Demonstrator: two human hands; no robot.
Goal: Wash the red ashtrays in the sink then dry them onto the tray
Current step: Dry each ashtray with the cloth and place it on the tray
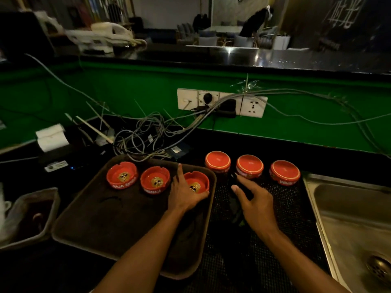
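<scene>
On the dark brown rectangular tray (101, 218), three round red ashtrays with skull emblems are set upright in a row. The leftmost (122, 175) and the middle one (155, 179) stand free. The third ashtray (196, 185), near the tray's right edge, is gripped by the left hand (186, 193), whose thumb is curled round the near rim while the forefinger is stretched past the far side.

Just right of the tray, on the black mesh mat (281, 218), the right hand (254, 199) is held with fingers loosely spread over a dark cloth (237, 208); whether the cloth is pinched cannot be told.

Beyond that hand, three more red ashtrays are seen upside down in a row: the first (218, 161), the second (249, 166) and the third (285, 172). These lie ahead and rightward, nearer the right hand, with nothing standing between. The steel sink (349, 212) is found at the far right. Being round, the ashtrays offer no long axis.
</scene>
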